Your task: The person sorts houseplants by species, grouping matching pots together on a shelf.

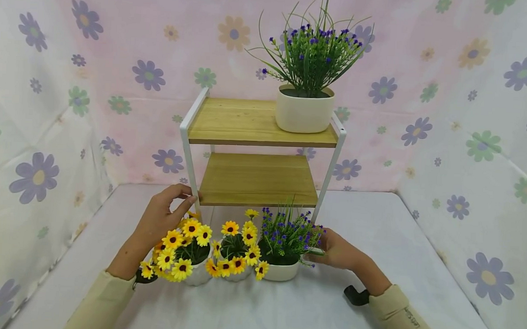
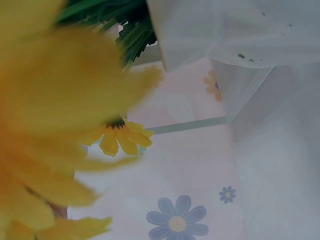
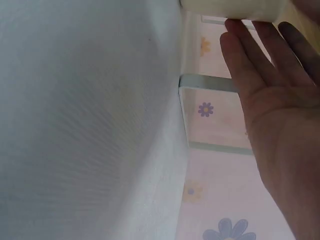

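A two-tier shelf with wooden boards and white side frames stands at the middle. My left hand pinches its left front post between thumb and fingers. In front of the shelf, a potted purple-flower plant in a white pot sits beside my right hand. The right wrist view shows that hand with fingers nearly straight, their tips at a white pot; firm contact is unclear. Two potted yellow daisies stand left of it, one near my left forearm, the other in the middle.
A larger purple-flower plant in a cream pot stands at the right end of the top board. White cloth covers the table. Flower-printed curtains enclose the back and both sides.
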Demonstrator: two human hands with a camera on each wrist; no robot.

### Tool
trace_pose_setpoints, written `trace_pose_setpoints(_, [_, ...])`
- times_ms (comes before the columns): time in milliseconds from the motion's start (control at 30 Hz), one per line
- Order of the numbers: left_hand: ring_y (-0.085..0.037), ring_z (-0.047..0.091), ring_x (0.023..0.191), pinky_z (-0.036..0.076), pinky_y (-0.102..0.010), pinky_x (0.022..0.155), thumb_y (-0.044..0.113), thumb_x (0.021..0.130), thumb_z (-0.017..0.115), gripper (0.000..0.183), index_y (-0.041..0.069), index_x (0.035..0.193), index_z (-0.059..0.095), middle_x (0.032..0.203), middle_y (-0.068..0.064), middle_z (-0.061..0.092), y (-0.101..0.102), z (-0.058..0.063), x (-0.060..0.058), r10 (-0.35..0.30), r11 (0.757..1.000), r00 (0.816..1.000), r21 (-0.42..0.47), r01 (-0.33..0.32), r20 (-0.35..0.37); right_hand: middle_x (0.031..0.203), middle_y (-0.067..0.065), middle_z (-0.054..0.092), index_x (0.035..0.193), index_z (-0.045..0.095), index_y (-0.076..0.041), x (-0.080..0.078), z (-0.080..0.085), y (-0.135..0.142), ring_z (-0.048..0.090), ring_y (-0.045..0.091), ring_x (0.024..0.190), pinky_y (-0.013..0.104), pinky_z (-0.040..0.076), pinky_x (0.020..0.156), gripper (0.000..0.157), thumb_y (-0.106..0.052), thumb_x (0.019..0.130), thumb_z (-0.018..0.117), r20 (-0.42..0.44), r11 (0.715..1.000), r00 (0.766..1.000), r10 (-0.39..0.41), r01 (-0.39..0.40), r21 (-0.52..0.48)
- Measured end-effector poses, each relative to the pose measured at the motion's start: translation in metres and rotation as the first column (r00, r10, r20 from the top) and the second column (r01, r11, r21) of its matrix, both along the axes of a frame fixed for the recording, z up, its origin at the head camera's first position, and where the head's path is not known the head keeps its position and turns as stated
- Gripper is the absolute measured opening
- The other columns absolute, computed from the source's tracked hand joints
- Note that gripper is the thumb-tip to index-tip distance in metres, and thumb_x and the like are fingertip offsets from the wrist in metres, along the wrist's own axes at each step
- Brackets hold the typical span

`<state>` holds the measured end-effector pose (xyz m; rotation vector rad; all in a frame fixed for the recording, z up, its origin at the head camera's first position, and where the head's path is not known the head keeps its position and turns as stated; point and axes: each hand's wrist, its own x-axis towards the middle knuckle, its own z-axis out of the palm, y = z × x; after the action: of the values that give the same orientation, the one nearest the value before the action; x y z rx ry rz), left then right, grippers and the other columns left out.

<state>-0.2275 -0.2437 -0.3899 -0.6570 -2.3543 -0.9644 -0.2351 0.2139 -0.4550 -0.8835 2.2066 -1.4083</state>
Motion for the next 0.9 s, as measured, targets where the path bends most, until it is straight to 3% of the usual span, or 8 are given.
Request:
trace_pose_setpoints(100, [-0.030, 0.072, 0.106, 0.051, -0.021, 0.095, 0.002, 0.102, 0.070, 0.012, 0.009, 0.111, 0.071, 0.108, -0.003, 0.075, 0.000, 0.000, 0.000, -0.003, 1.000, 1.000, 0.004, 0.003, -0.001, 0.151, 0.005, 0.059, 0.157, 0.045, -0.011, 0.004, -0.003, -0.005, 0.060, 0.028, 0.135, 0.050, 0.051, 0.111, 0.080, -0.023, 0.090, 0.087, -0.055, 0.993, 0.998, -0.012, 0.018, 0.116])
trace_pose_setpoints(167, [-0.029, 0.072, 0.105, 0.050, -0.018, 0.095, 0.001, 0.101, 0.070, 0.013, 0.009, 0.111, 0.071, 0.108, -0.003, 0.075, 0.000, 0.000, 0.000, -0.010, 1.000, 1.000, 0.010, 0.010, -0.004, 0.158, 0.005, 0.054, 0.159, 0.045, -0.012, 0.006, -0.006, -0.010, 0.047, 0.034, 0.148, 0.061, 0.039, 0.119, 0.087, -0.031, 0.087, 0.091, -0.122, 0.986, 0.993, 0.004, 0.017, 0.168])
trace_pose_setpoints(233, [-0.030, 0.072, 0.105, 0.048, -0.015, 0.095, 0.000, 0.101, 0.069, 0.013, 0.008, 0.111, 0.071, 0.108, -0.003, 0.075, 0.000, 0.001, 0.000, -0.018, 1.000, 1.000, 0.017, 0.018, -0.008, 0.163, 0.006, 0.047, 0.161, 0.042, -0.012, 0.008, -0.009, -0.015, 0.039, 0.037, 0.153, 0.065, 0.033, 0.121, 0.094, -0.038, 0.085, 0.092, -0.192, 0.979, 0.981, 0.031, 0.009, 0.202])
trace_pose_setpoints(333, [-0.030, 0.072, 0.104, 0.046, -0.012, 0.095, 0.000, 0.101, 0.069, 0.013, 0.008, 0.112, 0.070, 0.109, -0.004, 0.075, -0.001, 0.000, -0.001, -0.022, 1.000, 1.000, 0.018, 0.022, -0.009, 0.164, 0.011, 0.045, 0.161, 0.041, -0.009, 0.011, -0.012, -0.019, 0.037, 0.041, 0.154, 0.065, 0.034, 0.120, 0.097, -0.044, 0.086, 0.090, -0.266, 0.969, 0.962, 0.054, 0.014, 0.247])
trace_pose_setpoints(500, [-0.027, 0.072, 0.105, 0.055, -0.024, 0.095, 0.002, 0.102, 0.069, 0.012, 0.008, 0.112, 0.070, 0.111, -0.003, 0.075, -0.001, -0.001, -0.003, -0.013, 1.000, 1.000, -0.001, 0.013, 0.008, 0.161, 0.012, 0.049, 0.158, 0.045, -0.006, 0.015, -0.015, -0.021, 0.044, 0.040, 0.150, 0.064, 0.040, 0.116, 0.091, -0.046, 0.088, 0.087, -0.282, 0.959, 0.958, 0.043, 0.040, 0.282])
trace_pose_setpoints(667, [-0.028, 0.073, 0.104, 0.059, -0.037, 0.093, 0.003, 0.102, 0.069, 0.011, 0.008, 0.112, 0.070, 0.110, -0.003, 0.075, -0.001, -0.002, -0.003, -0.011, 1.000, 1.000, -0.002, 0.011, 0.010, 0.162, 0.011, 0.047, 0.160, 0.042, -0.007, 0.016, -0.015, -0.023, 0.040, 0.039, 0.152, 0.065, 0.037, 0.119, 0.091, -0.044, 0.089, 0.086, -0.287, 0.969, 0.957, 0.029, 0.044, 0.244])
trace_pose_setpoints(900, [-0.029, 0.074, 0.102, 0.050, -0.014, 0.094, 0.000, 0.101, 0.069, 0.014, 0.008, 0.112, 0.070, 0.109, -0.003, 0.075, -0.001, -0.003, -0.002, -0.026, 1.000, 1.000, 0.014, 0.026, -0.006, 0.166, 0.009, 0.041, 0.163, 0.037, -0.011, 0.019, -0.012, -0.025, 0.035, 0.037, 0.155, 0.068, 0.032, 0.120, 0.094, -0.041, 0.088, 0.086, -0.265, 0.982, 0.964, 0.013, 0.037, 0.183])
